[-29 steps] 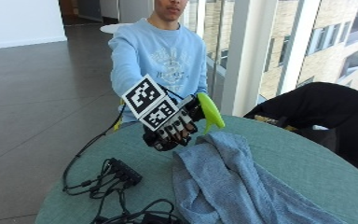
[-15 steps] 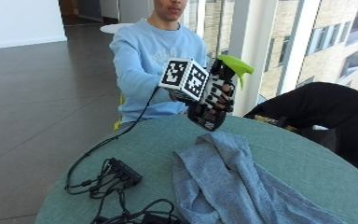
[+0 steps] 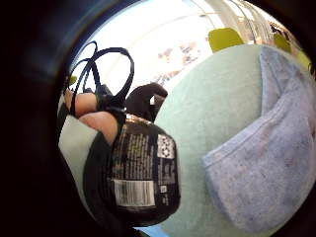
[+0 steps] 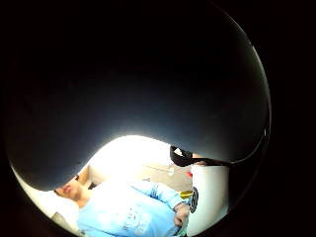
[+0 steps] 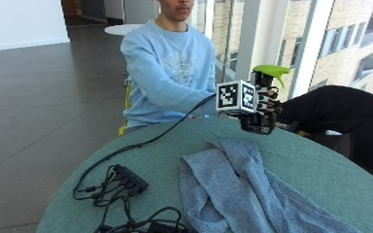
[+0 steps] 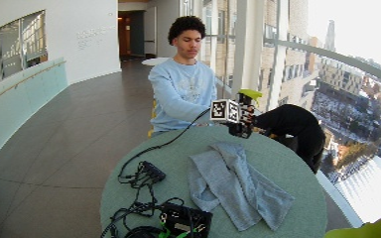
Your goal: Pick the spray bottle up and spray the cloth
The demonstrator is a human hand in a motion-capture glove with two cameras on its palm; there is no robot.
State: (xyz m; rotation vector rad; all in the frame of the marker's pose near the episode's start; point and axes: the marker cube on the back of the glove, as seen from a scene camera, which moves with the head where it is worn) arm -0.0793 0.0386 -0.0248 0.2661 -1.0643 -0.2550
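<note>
Gloved, our right hand (image 5: 262,108) is curled around the spray bottle (image 5: 264,99), holding it upright in the air above the far edge of the round green counter (image 5: 315,167). We see the bottle's lime-green trigger head (image 5: 270,71) sticking up above the fingers. From the little-finger palm view, the dark bottle body (image 3: 143,173) with its printed label and barcode fills the space beside our palm, with fingertips (image 3: 94,111) wrapped against it. The thumb-side palm view is mostly blocked by something dark and close; we cannot tell what it is. Below and in front of the bottle, well apart from it, the grey-blue cloth (image 5: 251,194) lies crumpled in long folds across the counter. A black cable hub (image 5: 128,177) with tangled black cables (image 5: 141,224) lies on the counter beside the cloth.
</note>
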